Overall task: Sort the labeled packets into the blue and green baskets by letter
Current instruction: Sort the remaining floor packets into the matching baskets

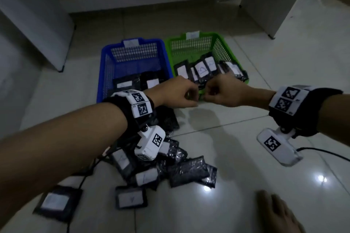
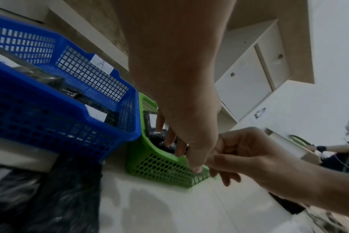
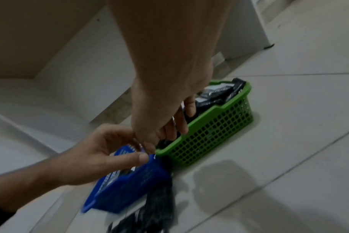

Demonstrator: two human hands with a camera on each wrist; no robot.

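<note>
The blue basket (image 1: 102,73) and green basket (image 1: 219,36) stand side by side on the tiled floor, each with a white tag on its far rim. Several black packets with white labels (image 1: 203,70) lie in the green one, and two show in the blue one (image 1: 151,83). A loose pile of packets (image 1: 181,168) lies on the floor under my left forearm. Both hands meet at the green basket's near-left corner. My left hand (image 1: 191,98) has loosely bent fingers with nothing between them (image 3: 133,146). My right hand (image 1: 210,94) points its fingers (image 3: 181,126) down onto dark packets; any grip is hidden.
Another person's hand (image 1: 276,212) rests on the floor at the bottom right. A cable (image 1: 322,151) trails from my right wrist camera. White cabinets (image 1: 274,15) and a low shelf stand behind the baskets. A single packet (image 1: 55,200) lies at the near left.
</note>
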